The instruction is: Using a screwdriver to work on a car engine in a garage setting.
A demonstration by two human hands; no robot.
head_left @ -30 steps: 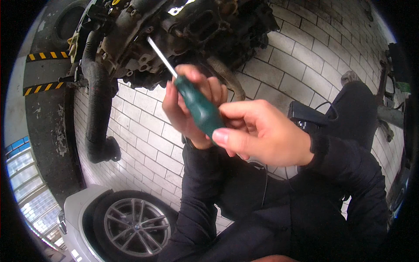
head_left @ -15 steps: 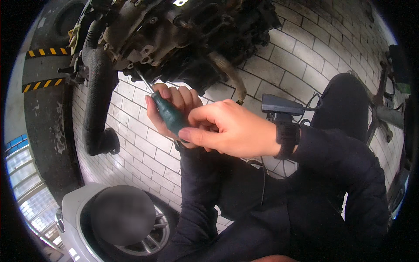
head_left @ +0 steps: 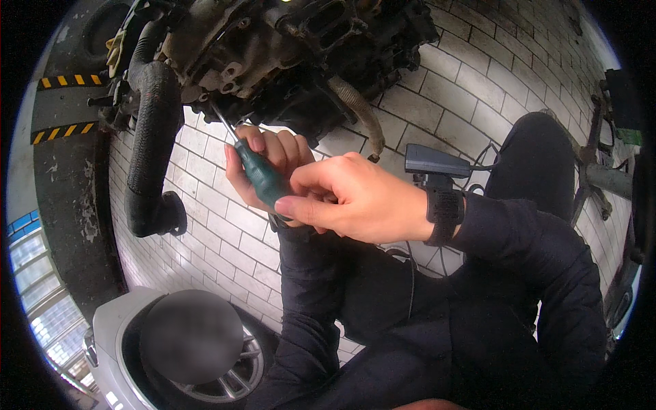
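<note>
A screwdriver [head_left: 262, 172] with a dark green handle points up and left, its metal shaft reaching the lower edge of a grimy engine [head_left: 273, 65]. Around the front of the handle, the fingers of my left hand [head_left: 280, 147] are closed. My right hand [head_left: 359, 198] grips the back end of the same handle, thumb along its near side. The shaft's tip lies against the dark engine parts, and what it touches there is too small to make out. Part of my left palm is hidden behind my right hand.
A thick black ribbed hose [head_left: 154, 137] hangs from the engine's left side, and a thinner brownish hose [head_left: 359, 113] from its underside. A dark post with yellow-black stripes [head_left: 72, 80] stands at far left. Below it is a pale car's wheel [head_left: 239, 372]. White tiles [head_left: 212, 219] cover the floor.
Both hands and the screwdriver sit very slightly further left and up in the picture. The grip on the handle looks the same.
</note>
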